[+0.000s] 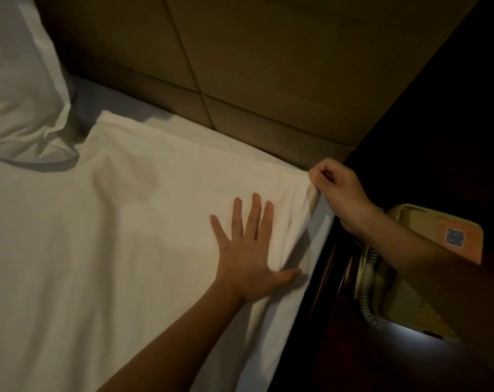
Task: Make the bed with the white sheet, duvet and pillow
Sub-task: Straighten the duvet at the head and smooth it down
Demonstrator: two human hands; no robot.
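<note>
A white duvet lies spread over the bed, its top edge a little short of the headboard. Beneath it a strip of white sheet shows along the head of the mattress. My left hand lies flat on the duvet near the right side, fingers straight and spread. My right hand pinches the duvet's top right corner at the bed's edge. A white pillow sits at the top left, leaning toward the headboard.
A padded tan headboard runs along the top of the bed. To the right stands a dark wooden nightstand with a beige corded telephone on it, close under my right forearm.
</note>
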